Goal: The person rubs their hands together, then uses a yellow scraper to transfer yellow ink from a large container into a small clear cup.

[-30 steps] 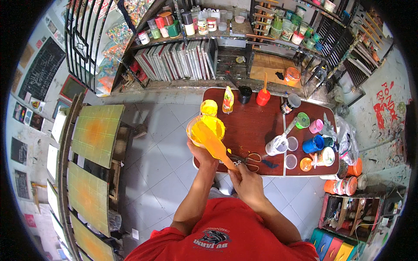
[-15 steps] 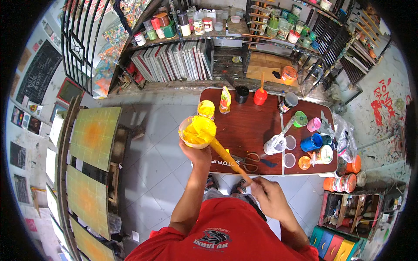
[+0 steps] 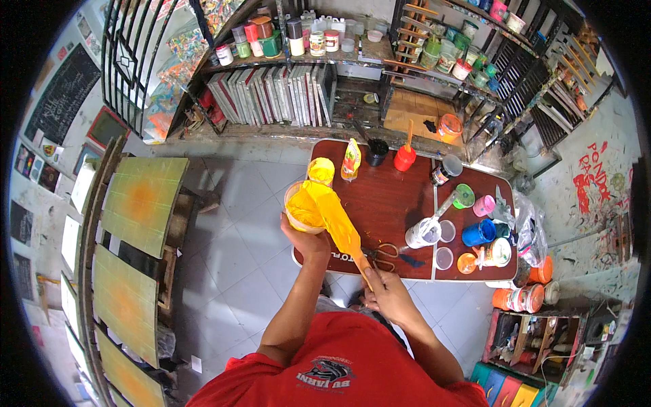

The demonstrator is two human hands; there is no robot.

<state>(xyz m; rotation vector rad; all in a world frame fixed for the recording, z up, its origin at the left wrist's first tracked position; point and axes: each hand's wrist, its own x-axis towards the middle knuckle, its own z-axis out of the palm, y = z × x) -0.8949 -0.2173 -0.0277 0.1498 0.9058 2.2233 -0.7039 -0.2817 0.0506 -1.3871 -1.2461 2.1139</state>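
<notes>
My left hand is closed around the underside of a pale plastic bowl holding thick yellow paint. A long wooden spatula, its broad blade coated in yellow, is gripped at the handle by my right hand. The blade reaches from the bowl's opening down over its near right rim. Just beyond the bowl stands a tub of yellow paint at the table's left edge. A pair of scissors lies on the brown table near my right hand.
On the table are a yellow squeeze pouch, a black tub, a red tub with a stick, a white container and a blue jar. A rack of yellow-green panels stands left. Framed screens fill the back shelf.
My right hand has moved left and slightly up with the spatula. More of its yellow-coated blade now shows outside the bowl. The view has shifted slightly.
</notes>
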